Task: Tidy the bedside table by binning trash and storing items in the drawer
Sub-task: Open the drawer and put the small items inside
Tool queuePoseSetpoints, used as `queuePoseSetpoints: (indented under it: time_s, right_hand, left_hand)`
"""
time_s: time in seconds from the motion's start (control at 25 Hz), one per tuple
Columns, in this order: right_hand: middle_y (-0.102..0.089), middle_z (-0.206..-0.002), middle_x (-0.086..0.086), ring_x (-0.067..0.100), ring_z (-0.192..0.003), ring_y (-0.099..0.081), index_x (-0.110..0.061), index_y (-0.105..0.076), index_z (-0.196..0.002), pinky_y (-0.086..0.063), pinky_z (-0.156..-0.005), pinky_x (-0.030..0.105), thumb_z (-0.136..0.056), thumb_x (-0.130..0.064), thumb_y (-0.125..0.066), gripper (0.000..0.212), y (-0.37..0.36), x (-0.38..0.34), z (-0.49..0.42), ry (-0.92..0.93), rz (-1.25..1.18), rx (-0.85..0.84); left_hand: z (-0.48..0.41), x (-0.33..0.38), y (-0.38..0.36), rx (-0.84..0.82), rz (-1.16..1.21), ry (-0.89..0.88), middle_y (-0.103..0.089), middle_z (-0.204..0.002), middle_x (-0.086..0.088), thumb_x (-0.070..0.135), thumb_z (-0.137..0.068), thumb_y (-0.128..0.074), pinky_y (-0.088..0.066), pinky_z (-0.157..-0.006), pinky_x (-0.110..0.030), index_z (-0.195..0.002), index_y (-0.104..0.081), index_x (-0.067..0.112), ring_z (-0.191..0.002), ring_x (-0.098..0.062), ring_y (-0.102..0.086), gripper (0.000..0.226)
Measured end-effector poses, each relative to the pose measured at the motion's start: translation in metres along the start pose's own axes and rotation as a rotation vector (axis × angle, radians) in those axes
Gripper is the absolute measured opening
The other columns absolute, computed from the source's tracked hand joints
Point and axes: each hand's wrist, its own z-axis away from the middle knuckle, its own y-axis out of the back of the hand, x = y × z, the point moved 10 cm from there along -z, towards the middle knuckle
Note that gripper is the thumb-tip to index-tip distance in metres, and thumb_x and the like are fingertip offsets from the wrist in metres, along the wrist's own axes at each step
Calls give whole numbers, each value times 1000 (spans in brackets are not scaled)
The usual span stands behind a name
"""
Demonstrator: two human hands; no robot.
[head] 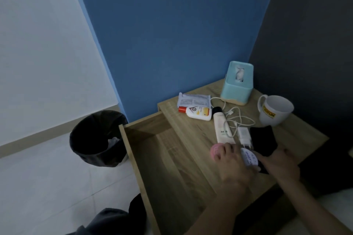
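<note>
Head view, counter (191, 139): wooden, cluttered.
Drawer (168, 168): pulled open, below the counter's left edge.
Bin (95, 139): black, on the floor left of the drawer.
Left hand (235, 166): fingers curled around a pink-capped tube (215, 150).
Right hand (278, 164): fingers closed on a dark phone (263, 141).

The open drawer (162, 168) at lower centre of the frame is bare inside, a wide gap to reach into. Left of it, the black bin (97, 139) stands clear on the floor. On the table (191, 131) the bare strip runs along the left edge; to the right, a tube (222, 127), tangled cable (236, 118), charger (244, 135) and mug (275, 109) crowd the way.
</note>
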Motion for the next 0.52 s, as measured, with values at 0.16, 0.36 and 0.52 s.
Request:
queuePoseSetpoints:
  time_s: [0.16, 0.36, 0.52]
  right_hand:
    - [-54, -119, 22, 37, -107, -53, -2, -47, -121, -48, -82, 41, -57, -66, -69, 94, 1, -5, -3, 22, -16, 29]
    - [-56, -108, 22, 36, -95, -55, 1, -51, -110, -51, -74, 41, -62, -53, -72, 75, 6, -5, 3, 23, -46, 57]
    - [-47, -119, 24, 38, -104, -48, 3, -43, -120, -46, -78, 43, -70, -40, -72, 72, 28, 1, 20, 27, -40, 136]
  left_hand:
    - [-1, 18, -6, -60, -123, -125, -39, -132, -12, 50, -72, -69, -29, -100, -46, -136, -37, 12, -124, -31, -33, 80]
    - [3, 19, 4, -18, -79, -167, -43, -127, -12, 35, -77, -67, -35, -99, -42, -134, -41, 11, -120, -31, -37, 68]
    - [13, 12, 25, 42, -9, -169, -46, -126, -9, 37, -75, -68, -33, -101, -36, -129, -47, 13, -118, -28, -38, 63]
